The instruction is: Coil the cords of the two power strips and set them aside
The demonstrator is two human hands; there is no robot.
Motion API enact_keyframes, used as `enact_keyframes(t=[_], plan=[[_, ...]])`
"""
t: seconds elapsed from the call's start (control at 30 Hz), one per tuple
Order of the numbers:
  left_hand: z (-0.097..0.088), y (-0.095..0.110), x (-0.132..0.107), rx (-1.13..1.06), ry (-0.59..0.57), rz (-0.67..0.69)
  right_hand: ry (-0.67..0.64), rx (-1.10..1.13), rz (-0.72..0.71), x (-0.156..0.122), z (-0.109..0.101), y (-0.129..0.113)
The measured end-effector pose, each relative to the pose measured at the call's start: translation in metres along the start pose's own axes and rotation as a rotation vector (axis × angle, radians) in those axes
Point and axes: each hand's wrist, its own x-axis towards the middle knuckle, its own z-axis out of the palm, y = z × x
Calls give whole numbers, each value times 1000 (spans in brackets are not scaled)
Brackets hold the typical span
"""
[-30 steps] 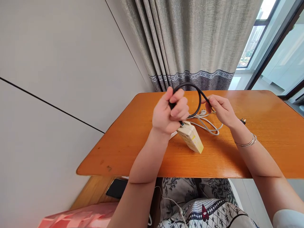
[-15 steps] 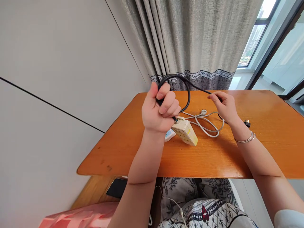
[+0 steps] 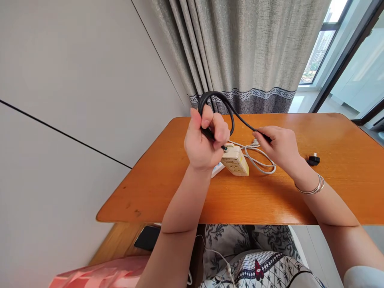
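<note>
While the left hand [image 3: 204,144] stays fisted around a small loop of black cable [image 3: 223,105] at the frame's centre, the right hand [image 3: 277,148] pinches the same cable just right of it, above the orange table [image 3: 168,188]. Coiling looks midway: the black plug [image 3: 313,160] lies loose at right. Next, the slack needs feeding into another loop without snagging the white cord [image 3: 259,160] beside the cream power strip [image 3: 237,161].
</note>
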Motion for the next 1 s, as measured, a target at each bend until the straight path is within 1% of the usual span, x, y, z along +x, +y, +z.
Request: enact_keyframes(t=[0.1, 0.17, 0.23, 0.27, 0.33, 0.4, 0.5, 0.6, 0.67, 0.7, 0.8, 0.87, 0.9, 0.97, 1.0], plan=[[-1, -7, 0, -1, -147, 85, -36, -63, -12, -6, -4, -11], [-4, -11, 0, 15, -237, 141, -94, -50, -19, -9, -8, -17], [-6, -12, -1, 62, -276, 200, -186, 15, -32, -11, -14, -24], [-8, -12, -1, 97, -277, 231, -242, 66, -38, -12, -16, -27], [-9, -8, -1, 182, -249, 294, -355, 179, -43, -11, -22, -31], [-11, 1, 0, 278, -187, 362, -451, 252, -32, -9, -28, -33], [-15, 15, 4, 378, -76, 491, -557, 214, -4, -5, -36, -30], [-22, 23, 10, 383, 25, 600, -626, 114, -32, -3, -44, -24], [-28, 22, 15, 376, 64, 603, -631, 40, -64, -5, -48, -21], [-31, 20, 17, 376, 69, 581, -608, -2, -73, -6, -49, -20], [-36, 11, 24, 355, 20, 481, -452, -134, -87, -11, -50, -24], [-36, 7, 26, 310, -17, 411, -354, -215, -100, -15, -47, -31], [-35, 5, 26, 276, -23, 381, -329, -256, -110, -17, -46, -35], [-30, 3, 24, 195, -16, 334, -336, -338, -130, -20, -41, -44], [-27, 2, 22, 157, -16, 316, -365, -377, -138, -21, -38, -47]])
